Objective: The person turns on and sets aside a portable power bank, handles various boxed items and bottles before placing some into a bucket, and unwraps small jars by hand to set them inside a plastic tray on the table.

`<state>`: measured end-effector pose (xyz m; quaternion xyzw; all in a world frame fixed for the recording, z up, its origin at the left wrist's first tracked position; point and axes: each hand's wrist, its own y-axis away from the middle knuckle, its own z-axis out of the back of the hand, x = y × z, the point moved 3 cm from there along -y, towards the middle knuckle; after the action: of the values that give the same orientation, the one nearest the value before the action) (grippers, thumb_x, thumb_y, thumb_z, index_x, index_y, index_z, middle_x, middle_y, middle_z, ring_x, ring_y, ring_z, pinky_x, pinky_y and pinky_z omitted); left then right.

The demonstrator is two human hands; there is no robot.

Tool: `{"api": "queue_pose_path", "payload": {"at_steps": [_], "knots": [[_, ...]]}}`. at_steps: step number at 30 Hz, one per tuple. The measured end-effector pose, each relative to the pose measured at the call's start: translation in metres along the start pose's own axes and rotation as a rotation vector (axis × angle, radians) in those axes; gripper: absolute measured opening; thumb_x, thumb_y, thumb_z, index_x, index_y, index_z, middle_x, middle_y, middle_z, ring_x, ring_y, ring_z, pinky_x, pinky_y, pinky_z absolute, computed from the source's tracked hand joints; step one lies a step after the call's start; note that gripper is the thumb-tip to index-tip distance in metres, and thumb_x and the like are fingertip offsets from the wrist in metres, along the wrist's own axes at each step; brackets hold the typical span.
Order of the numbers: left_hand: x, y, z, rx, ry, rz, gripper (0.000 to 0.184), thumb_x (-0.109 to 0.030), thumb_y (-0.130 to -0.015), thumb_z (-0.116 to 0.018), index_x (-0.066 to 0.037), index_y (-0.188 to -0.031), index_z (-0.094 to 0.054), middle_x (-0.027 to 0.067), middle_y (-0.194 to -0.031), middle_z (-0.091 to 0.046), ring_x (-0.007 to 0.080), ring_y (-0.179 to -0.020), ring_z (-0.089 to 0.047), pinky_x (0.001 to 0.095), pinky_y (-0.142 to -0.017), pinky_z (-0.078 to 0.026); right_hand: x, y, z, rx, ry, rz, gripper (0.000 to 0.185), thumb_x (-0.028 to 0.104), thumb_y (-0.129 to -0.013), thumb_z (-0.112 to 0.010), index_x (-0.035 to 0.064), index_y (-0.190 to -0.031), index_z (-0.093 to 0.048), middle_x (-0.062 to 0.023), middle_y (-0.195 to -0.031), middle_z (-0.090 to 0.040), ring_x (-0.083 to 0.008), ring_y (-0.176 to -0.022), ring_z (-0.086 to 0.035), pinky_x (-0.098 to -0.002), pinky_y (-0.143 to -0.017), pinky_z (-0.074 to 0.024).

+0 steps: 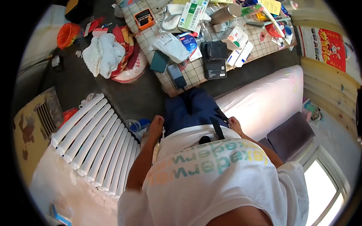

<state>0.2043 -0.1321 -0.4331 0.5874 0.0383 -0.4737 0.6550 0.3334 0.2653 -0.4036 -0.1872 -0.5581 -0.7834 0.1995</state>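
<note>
Nearest you is the white T-shirt (211,184), its hem lying bunched across your waist. A black strap (217,129) hangs over the hem near the middle, with a small black rounded piece (204,140) beside it. Your left hand (157,122) is at your left hip, just beside the shirt's edge; its fingertips are turned away, so you cannot tell whether they pinch anything. Your right hand (234,122) is curled at your right hip, next to a dark strip with metal-looking bits (223,114); whether it grips that strip or only rests by it is hidden. The clothing at your waist is what your hands are closest to, over navy trousers (180,113). Handle the cloth and strap with light fingertips, hands level on both sides, so that neither twists or snags on the metal-looking bits; leaning back slightly would bring your fingers into view.

Farther out, a white radiator (96,137) stands to your left and a pale padded cover (260,92) to your right. Ahead, the checked table (196,78) comes close to your legs, with a black box (216,69) near its front edge, so elbow swings are best small.
</note>
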Motion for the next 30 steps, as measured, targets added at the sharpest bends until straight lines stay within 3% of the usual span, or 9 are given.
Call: {"api": "queue_pose_path", "payload": {"at_steps": [4, 5, 7, 10, 12, 15, 18, 27, 30], "knots": [[0.003, 0.003, -0.008, 0.142, 0.142, 0.021, 0.020, -0.019, -0.085, -0.046, -0.004, -0.096, -0.053, 0.0081, -0.085, -0.055, 0.0180, -0.079, -0.052, 0.0302, -0.070, -0.042, 0.036, 0.036, 0.021, -0.117, -0.107, -0.117, 0.018, 0.020, -0.087, -0.045, 0.0067, -0.077, -0.053, 0.0009, -0.066, -0.048, -0.0091, -0.060, -0.042, -0.0250, -0.058, -0.0387], [0.004, 0.010, -0.013, 0.227, 0.148, -0.025, 0.021, -0.020, -0.086, -0.046, -0.004, -0.097, -0.053, 0.0065, -0.088, -0.055, 0.0168, -0.081, -0.051, 0.0296, -0.070, -0.041, 0.051, 0.044, 0.027, -0.015, 0.065, 0.070, 0.020, 0.021, -0.087, -0.044, 0.0065, -0.077, -0.053, 0.0002, -0.067, -0.049, -0.0096, -0.060, -0.043, -0.0258, -0.058, -0.0391], [0.003, 0.027, -0.019, 0.347, 0.258, 0.044, 0.023, -0.023, -0.087, -0.047, -0.004, -0.099, -0.054, 0.0038, -0.093, -0.055, 0.0152, -0.084, -0.050, 0.0284, -0.071, -0.041, 0.075, 0.070, 0.032, 0.133, -0.185, -0.405, 0.022, 0.020, -0.089, -0.041, 0.0052, -0.084, -0.056, -0.0033, -0.076, -0.056, -0.0118, -0.066, -0.050, -0.0282, -0.063, -0.0432], [-0.033, 0.059, -0.020, 0.438, 0.580, 0.422, 0.029, -0.029, -0.086, -0.050, -0.007, -0.103, -0.055, 0.0017, -0.099, -0.053, 0.0139, -0.087, -0.049, 0.0269, -0.072, -0.042, 0.036, 0.074, 0.061, 0.265, -0.444, -0.578, 0.025, 0.021, -0.091, -0.038, 0.0046, -0.094, -0.057, -0.0062, -0.086, -0.060, -0.0144, -0.073, -0.055, -0.0306, -0.070, -0.0463], [-0.050, 0.068, -0.042, 0.465, 0.791, 0.716, 0.034, -0.035, -0.085, -0.053, -0.008, -0.105, -0.056, 0.0017, -0.100, -0.053, 0.0128, -0.087, -0.049, 0.0262, -0.072, -0.042, 0.089, 0.079, 0.083, 0.241, -0.320, -0.694, 0.032, 0.023, -0.093, -0.035, 0.0034, -0.110, -0.053, -0.0090, -0.099, -0.060, -0.0168, -0.086, -0.057, -0.0313, -0.081, -0.0458], [-0.053, 0.078, -0.091, 0.487, 0.870, 0.875, 0.038, -0.035, -0.085, -0.055, -0.008, -0.110, -0.055, 0.0035, -0.096, -0.057, 0.0123, -0.082, -0.054, 0.0246, -0.069, -0.046, 0.102, 0.052, 0.130, 0.227, -0.156, -0.818, 0.037, 0.026, -0.093, -0.033, 0.0036, -0.119, -0.048, -0.0106, -0.114, -0.055, -0.0169, -0.100, -0.054, -0.0294, -0.089, -0.0423], [-0.052, 0.093, -0.165, 0.514, 0.970, 1.018, 0.037, -0.031, -0.086, -0.054, -0.007, -0.113, -0.053, 0.0057, -0.093, -0.061, 0.0134, -0.080, -0.058, 0.0246, -0.069, -0.048, 0.013, -0.006, 0.212, 0.472, -0.152, -0.819, 0.035, 0.026, -0.093, -0.034, 0.0035, -0.115, -0.050, -0.0090, -0.112, -0.056, -0.0165, -0.098, -0.054, -0.0308, -0.088, -0.0424], [-0.070, 0.106, -0.289, 0.686, 0.835, 0.990, 0.032, -0.026, -0.082, -0.056, -0.005, -0.105, -0.055, 0.0093, -0.094, -0.060, 0.0197, -0.085, -0.057, 0.0298, -0.073, -0.047, -0.035, -0.025, 0.347, 0.540, 0.160, -0.893, 0.024, 0.025, -0.089, -0.042, 0.0077, -0.101, -0.054, -0.0112, -0.098, -0.059, -0.0224, -0.088, -0.057, -0.0358, -0.077, -0.0456], [-0.067, 0.088, -0.305, 0.840, 0.697, 0.879, 0.030, -0.024, -0.081, -0.057, -0.004, -0.103, -0.056, 0.0105, -0.095, -0.060, 0.0218, -0.087, -0.057, 0.0316, -0.074, -0.046, -0.072, -0.058, 0.357, 0.731, 0.558, -0.782, 0.022, 0.024, -0.088, -0.044, 0.0081, -0.099, -0.054, -0.0120, -0.095, -0.059, -0.0242, -0.086, -0.057, -0.0365, -0.076, -0.0457]]}}
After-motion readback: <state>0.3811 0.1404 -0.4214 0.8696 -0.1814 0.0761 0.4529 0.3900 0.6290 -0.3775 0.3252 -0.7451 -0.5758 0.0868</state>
